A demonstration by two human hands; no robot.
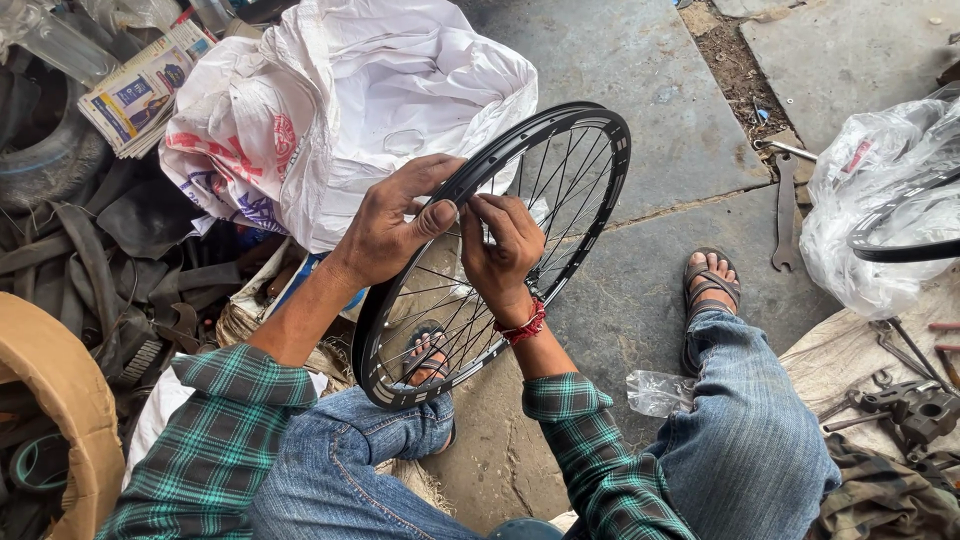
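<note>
While the person is sitting on the stone floor [660,90], the black bicycle wheel rim [590,160] is standing upright between the knees, its lower edge resting near the left sandalled foot [425,362]. The left hand [395,225] is closing around the near edge of the rim, thumb pressing on its inner side. The right hand [500,245] is pinching with thumb and fingertips, just beside the left thumb, around what seems to be a spoke end; the small part itself is too little to tell.

I think the wheel could be rolling or tipping away, because only one hand is really gripping it and it is standing on a narrow edge. The pinched part could also be slipping from the fingertips and falling among the spokes [470,310].

Behind the rim, a big white sack [350,90] is lying and is leaving little room on that side. Left of the rim, old rubber tubes [110,260] are piling up. Right of it, a flat wrench [785,215] is lying on the floor, then a second wheel in clear plastic [880,200]. A small plastic bag [658,392] is lying near the right knee.
</note>
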